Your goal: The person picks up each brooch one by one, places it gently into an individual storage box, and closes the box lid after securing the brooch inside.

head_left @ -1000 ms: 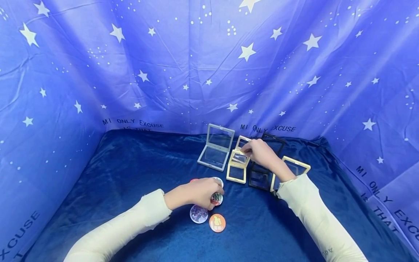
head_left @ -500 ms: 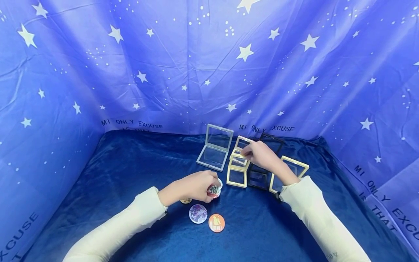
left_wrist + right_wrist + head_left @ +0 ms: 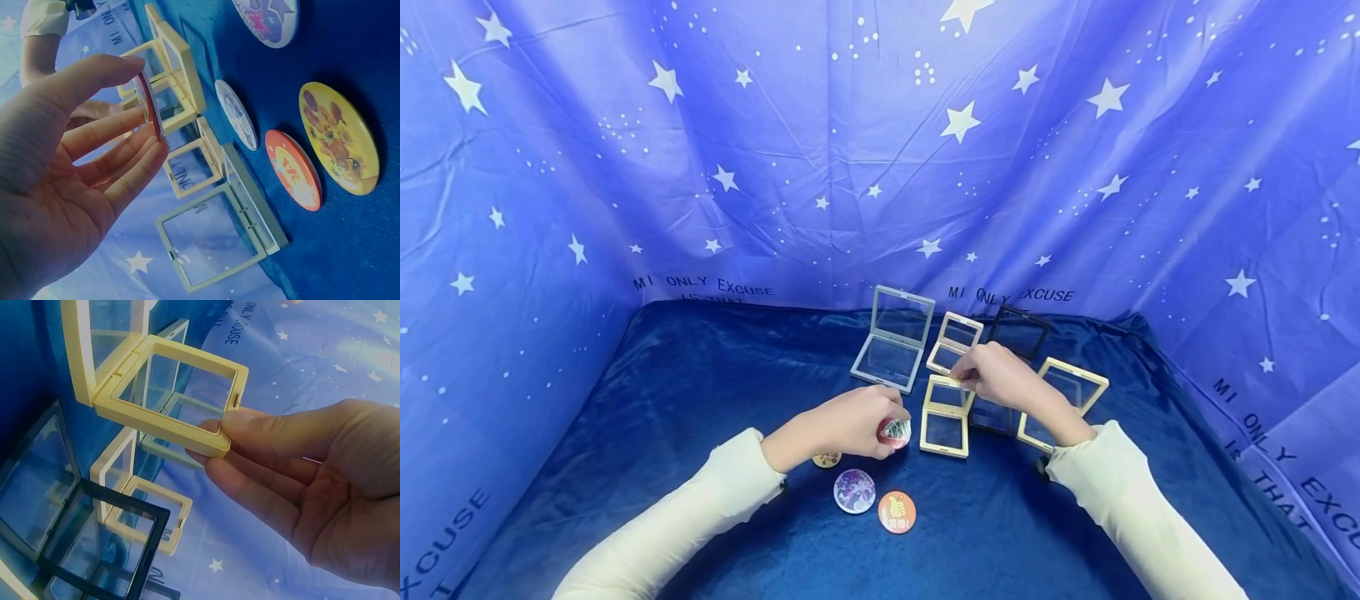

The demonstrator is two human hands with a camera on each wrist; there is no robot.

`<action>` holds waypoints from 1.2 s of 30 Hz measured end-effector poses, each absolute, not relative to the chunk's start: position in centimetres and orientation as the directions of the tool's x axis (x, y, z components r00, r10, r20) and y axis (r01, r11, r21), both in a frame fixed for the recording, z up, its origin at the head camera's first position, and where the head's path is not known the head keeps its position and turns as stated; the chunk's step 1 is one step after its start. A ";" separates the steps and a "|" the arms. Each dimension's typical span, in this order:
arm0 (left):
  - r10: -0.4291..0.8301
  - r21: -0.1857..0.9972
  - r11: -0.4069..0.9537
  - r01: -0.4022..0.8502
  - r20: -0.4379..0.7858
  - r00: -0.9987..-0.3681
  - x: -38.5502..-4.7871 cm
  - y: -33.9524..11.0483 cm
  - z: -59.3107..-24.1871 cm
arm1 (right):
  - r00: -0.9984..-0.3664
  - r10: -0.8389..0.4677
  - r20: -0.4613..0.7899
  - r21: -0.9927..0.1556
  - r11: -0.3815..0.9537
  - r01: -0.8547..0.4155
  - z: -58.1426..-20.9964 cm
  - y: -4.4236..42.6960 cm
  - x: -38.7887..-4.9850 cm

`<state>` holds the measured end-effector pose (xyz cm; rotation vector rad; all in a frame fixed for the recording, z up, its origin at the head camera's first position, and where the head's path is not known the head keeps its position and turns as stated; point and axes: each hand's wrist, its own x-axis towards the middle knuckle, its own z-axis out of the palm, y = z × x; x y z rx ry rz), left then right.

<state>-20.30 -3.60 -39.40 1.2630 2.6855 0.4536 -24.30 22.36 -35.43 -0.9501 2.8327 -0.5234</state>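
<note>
In the head view, we see the left hand [image 3: 853, 421] pinching a red-rimmed badge [image 3: 897, 432] above the middle of the worktop [image 3: 737, 367], while the right hand [image 3: 1000, 375] grips the far end of a hinged yellow frame [image 3: 945, 411] near it. A grey frame [image 3: 891, 340] stands open near the back edge, a black frame [image 3: 1018, 332] toward the back right corner. Farther from the back edge lie a purple badge [image 3: 854, 491] and an orange badge [image 3: 897, 512].

In the left wrist view, we find the red-rimmed badge edge-on between thumb and fingers, with a yellow badge [image 3: 339, 139] lying beyond.

In the right wrist view, we see thumb and fingers pinching one panel of the hinged yellow frame, which is unfolded
</note>
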 end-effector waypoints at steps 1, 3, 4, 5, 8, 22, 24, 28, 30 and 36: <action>0.771 0.325 0.600 0.731 0.006 -0.636 -20.3 -3.5 -39.3 | -0.797 -0.604 0.007 -0.351 0.745 -0.568 -35.5 22.4 -24.2; 0.776 0.324 0.593 0.737 0.016 -0.631 -20.3 -3.4 -39.2 | -0.796 -0.605 0.015 -0.346 0.744 -0.572 -35.7 22.4 -24.1; 0.776 0.323 0.592 0.739 0.018 -0.630 -20.3 -3.3 -39.1 | -0.794 -0.608 0.009 -0.346 0.743 -0.573 -35.8 22.4 -24.0; 0.778 0.321 0.590 0.741 0.020 -0.628 -20.3 -3.2 -39.1 | -0.793 -0.610 0.004 -0.347 0.742 -0.573 -35.9 22.4 -24.0; 0.779 0.323 0.588 0.742 0.022 -0.627 -20.3 -3.0 -38.9 | -0.790 -0.613 0.001 -0.355 0.739 -0.573 -36.2 22.3 -23.9; 0.797 0.275 0.574 0.771 0.030 -0.603 -20.2 -1.6 -39.0 | -0.785 -0.620 0.019 -0.365 0.726 -0.582 -36.7 22.2 -23.5; 0.802 0.256 0.571 0.780 0.029 -0.597 -20.3 -1.3 -39.1 | -0.788 -0.616 0.012 -0.365 0.731 -0.576 -36.7 22.2 -23.5; 0.819 0.239 0.550 0.800 0.033 -0.573 -20.5 -0.7 -39.3 | -0.788 -0.615 0.000 -0.365 0.734 -0.573 -36.7 22.2 -23.5; 0.829 0.238 0.536 0.810 0.037 -0.559 -20.6 -0.3 -39.5 | -0.789 -0.615 -0.004 -0.363 0.736 -0.572 -36.7 22.2 -23.5; 0.848 0.240 0.505 0.829 0.042 -0.529 -20.8 0.6 -39.5 | -0.787 -0.618 -0.003 -0.354 0.736 -0.577 -36.6 22.1 -23.5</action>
